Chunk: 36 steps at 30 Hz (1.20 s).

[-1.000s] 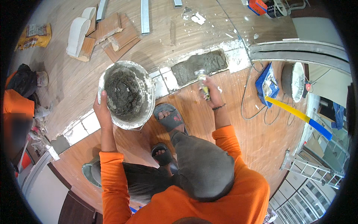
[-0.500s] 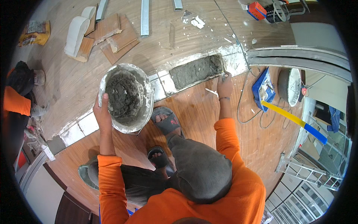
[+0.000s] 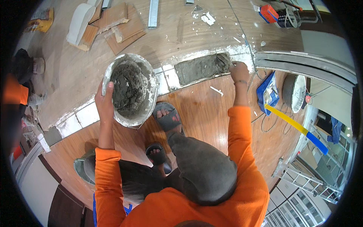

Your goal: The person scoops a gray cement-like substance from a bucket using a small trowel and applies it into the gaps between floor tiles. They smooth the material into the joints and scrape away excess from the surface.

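My left hand point(image 3: 104, 99) grips the left rim of a mortar-stained bucket point(image 3: 152, 89), thumb over the edge. Wet grey mortar point(image 3: 126, 87) fills part of the bucket, which tilts toward me. My right hand point(image 3: 239, 72) is closed at the right end of a rectangular mortar patch point(image 3: 202, 69). It seems to hold a small trowel, whose blade hardly stands out from the grey mortar. The patch lies in a strip of white tiles point(image 3: 87, 115) between two wood-look floors, its surface uneven.
Broken wooden boards point(image 3: 123, 36) and metal channels point(image 3: 153, 15) lie on the far floor. At right are a blue dustpan point(image 3: 267, 92) with a yellow-and-blue handle, a round tub point(image 3: 294, 90), a cable and a ladder point(image 3: 306, 181). Another person's orange sleeve point(image 3: 15, 90) shows at far left.
My right hand has moved slightly right and farther away, round the patch's right end. The left hand stays on the bucket rim. The whole view has shifted a little.
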Each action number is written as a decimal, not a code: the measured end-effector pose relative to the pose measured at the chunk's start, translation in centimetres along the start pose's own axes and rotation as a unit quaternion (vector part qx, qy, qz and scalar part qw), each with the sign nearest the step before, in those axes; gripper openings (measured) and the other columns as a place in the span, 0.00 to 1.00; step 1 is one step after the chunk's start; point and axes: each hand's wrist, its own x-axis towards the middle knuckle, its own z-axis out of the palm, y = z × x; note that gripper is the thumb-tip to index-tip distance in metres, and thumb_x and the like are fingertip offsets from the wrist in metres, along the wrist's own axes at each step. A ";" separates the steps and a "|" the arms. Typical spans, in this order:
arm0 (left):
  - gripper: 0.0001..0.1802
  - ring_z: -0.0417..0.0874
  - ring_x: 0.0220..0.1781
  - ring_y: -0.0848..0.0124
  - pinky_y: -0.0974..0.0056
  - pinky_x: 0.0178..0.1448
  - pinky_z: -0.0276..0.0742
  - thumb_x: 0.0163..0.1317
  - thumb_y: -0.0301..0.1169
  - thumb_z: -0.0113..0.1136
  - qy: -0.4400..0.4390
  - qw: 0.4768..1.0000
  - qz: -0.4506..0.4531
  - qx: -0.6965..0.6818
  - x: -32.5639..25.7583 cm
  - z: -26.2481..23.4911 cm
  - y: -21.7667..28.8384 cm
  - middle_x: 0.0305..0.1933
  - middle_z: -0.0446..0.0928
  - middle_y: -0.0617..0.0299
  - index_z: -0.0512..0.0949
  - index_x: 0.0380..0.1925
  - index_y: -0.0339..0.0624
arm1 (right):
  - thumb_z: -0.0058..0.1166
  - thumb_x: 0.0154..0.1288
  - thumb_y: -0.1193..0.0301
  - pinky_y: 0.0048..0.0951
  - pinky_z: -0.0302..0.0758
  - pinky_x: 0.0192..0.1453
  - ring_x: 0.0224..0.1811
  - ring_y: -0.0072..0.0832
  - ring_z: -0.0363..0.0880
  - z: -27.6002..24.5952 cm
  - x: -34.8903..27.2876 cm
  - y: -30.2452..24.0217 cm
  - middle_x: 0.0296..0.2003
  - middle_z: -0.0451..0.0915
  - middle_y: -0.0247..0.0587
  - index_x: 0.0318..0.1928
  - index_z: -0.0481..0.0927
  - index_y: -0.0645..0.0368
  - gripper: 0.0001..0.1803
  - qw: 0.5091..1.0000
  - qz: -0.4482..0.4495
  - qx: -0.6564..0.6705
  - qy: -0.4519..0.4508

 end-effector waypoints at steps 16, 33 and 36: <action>0.30 0.82 0.55 0.67 0.63 0.64 0.74 0.68 0.42 0.67 -0.021 0.996 -0.053 -0.068 0.9 -0.7 0.9 0.54 0.83 0.53 0.77 0.62 0.31 | 0.62 0.68 0.53 0.44 0.81 0.44 0.37 0.49 0.86 -5.9 -6.3 -4.8 0.37 0.88 0.52 0.49 0.87 0.56 0.21 0.978 -0.060 0.190 -0.066; 0.29 0.66 0.78 0.52 0.43 0.84 0.40 0.62 0.39 0.67 -0.065 0.984 0.133 0.104 -3.0 2.0 -1.3 0.70 0.74 0.44 0.80 0.61 0.38 | 0.48 0.75 0.64 0.58 0.77 0.48 0.40 0.60 0.83 10.0 -23.0 -24.5 0.36 0.84 0.61 0.44 0.83 0.64 0.17 0.868 -0.312 0.252 -0.294; 0.29 0.67 0.78 0.52 0.45 0.84 0.40 0.62 0.38 0.68 -0.055 0.990 0.120 0.052 -3.3 1.3 -2.1 0.71 0.73 0.44 0.79 0.62 0.36 | 0.48 0.75 0.62 0.57 0.76 0.49 0.43 0.61 0.82 9.3 -23.7 -25.0 0.39 0.84 0.63 0.47 0.83 0.63 0.18 0.797 -0.315 0.352 -0.377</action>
